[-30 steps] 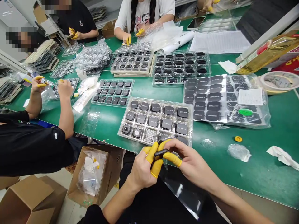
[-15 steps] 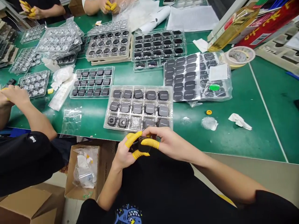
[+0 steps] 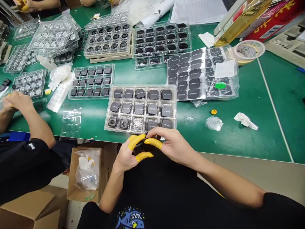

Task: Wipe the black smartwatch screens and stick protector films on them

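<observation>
Over the table's near edge, my left hand, with yellow finger cots on thumb and finger, is closed around a small black square case with pale lettering. My right hand, also with a yellow cot on the thumb, pinches a dark piece against the case's right side; most of that piece is hidden by fingers and the black shirt behind. Just beyond both hands lies a clear compartment tray of black square cases. Two in its front row show a round centre, and the pocket beside them is bare.
Behind are a smaller tray of black parts, stacked lens trays, and sheets of black stickers. Tape rolls, a yellow ring and crumpled tissue sit rightward. A co-worker's hands are at left; a waste carton stands below.
The dark piece at my right hand has turned from facing me to nearly hidden, uncovering more lettering on the case. Both hands stay in place; the view has shifted slightly.
</observation>
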### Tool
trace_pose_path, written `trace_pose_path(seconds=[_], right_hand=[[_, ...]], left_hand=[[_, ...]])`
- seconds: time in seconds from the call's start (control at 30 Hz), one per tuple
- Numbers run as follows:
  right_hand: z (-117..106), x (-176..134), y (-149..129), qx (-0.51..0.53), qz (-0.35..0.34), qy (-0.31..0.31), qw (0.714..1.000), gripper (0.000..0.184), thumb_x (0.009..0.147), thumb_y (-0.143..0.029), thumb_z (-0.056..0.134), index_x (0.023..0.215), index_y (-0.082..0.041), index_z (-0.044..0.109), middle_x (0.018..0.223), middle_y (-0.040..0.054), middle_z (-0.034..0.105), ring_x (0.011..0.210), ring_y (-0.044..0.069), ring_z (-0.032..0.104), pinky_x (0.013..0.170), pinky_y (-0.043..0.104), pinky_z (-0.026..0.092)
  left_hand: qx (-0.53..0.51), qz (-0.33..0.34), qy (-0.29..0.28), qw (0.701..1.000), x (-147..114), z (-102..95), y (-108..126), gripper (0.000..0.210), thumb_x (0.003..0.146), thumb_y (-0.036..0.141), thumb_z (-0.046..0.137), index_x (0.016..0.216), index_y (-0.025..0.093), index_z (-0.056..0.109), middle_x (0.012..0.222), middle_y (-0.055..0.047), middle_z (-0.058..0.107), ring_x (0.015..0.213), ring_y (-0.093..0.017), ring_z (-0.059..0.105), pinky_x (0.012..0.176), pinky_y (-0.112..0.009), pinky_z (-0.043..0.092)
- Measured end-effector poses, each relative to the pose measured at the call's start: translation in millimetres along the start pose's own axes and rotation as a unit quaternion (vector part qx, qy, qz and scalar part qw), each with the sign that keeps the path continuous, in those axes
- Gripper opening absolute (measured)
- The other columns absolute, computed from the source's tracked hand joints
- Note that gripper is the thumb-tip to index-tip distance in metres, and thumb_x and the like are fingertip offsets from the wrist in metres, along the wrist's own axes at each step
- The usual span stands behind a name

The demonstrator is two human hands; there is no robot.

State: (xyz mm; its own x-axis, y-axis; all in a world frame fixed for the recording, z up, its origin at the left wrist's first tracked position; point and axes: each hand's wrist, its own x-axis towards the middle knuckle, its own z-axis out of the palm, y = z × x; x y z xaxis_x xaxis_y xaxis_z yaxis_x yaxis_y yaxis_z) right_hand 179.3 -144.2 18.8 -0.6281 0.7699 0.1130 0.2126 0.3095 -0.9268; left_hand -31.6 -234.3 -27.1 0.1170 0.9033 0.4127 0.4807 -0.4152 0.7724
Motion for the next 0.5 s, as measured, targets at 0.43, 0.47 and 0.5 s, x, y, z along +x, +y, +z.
trace_pose_path(seconds=[0.43,0.47,0.5], right_hand=[[4.7,0.7,-5.2,0.064,0.006,-0.022,0.998,0.01,0.103,-0.023,0.067,0.095,-0.025,0.072,0.088,0.0005,0.08,0.075,0.016,0.07,0.072,0.028,0.055],[5.2,0.2,-4.7,0.056,-0.001,-0.022,0.998,0.011,0.103,-0.021,0.065,0.095,-0.025,0.072,0.088,0.0002,0.08,0.075,0.016,0.07,0.071,0.028,0.055],[6.1,-0.6,-4.0,0.043,-0.011,-0.018,0.999,0.012,0.103,-0.018,0.064,0.096,-0.024,0.071,0.088,0.0,0.08,0.075,0.016,0.07,0.071,0.027,0.055]], left_hand=[[-0.015,0.008,0.013,1.0,1.2,-2.9,4.8,0.061,0.092,0.063,0.084,0.136,0.023,0.074,0.102,-0.006,0.08,0.086,-0.019,0.079,0.076,-0.03,0.067],[-0.017,0.009,0.014,1.0,1.7,-3.1,4.5,0.061,0.091,0.063,0.085,0.135,0.023,0.074,0.103,-0.006,0.08,0.087,-0.019,0.079,0.076,-0.031,0.067],[-0.019,0.012,0.015,1.0,2.4,-3.4,4.4,0.061,0.09,0.062,0.087,0.136,0.023,0.074,0.104,-0.007,0.081,0.087,-0.02,0.079,0.077,-0.031,0.067]])
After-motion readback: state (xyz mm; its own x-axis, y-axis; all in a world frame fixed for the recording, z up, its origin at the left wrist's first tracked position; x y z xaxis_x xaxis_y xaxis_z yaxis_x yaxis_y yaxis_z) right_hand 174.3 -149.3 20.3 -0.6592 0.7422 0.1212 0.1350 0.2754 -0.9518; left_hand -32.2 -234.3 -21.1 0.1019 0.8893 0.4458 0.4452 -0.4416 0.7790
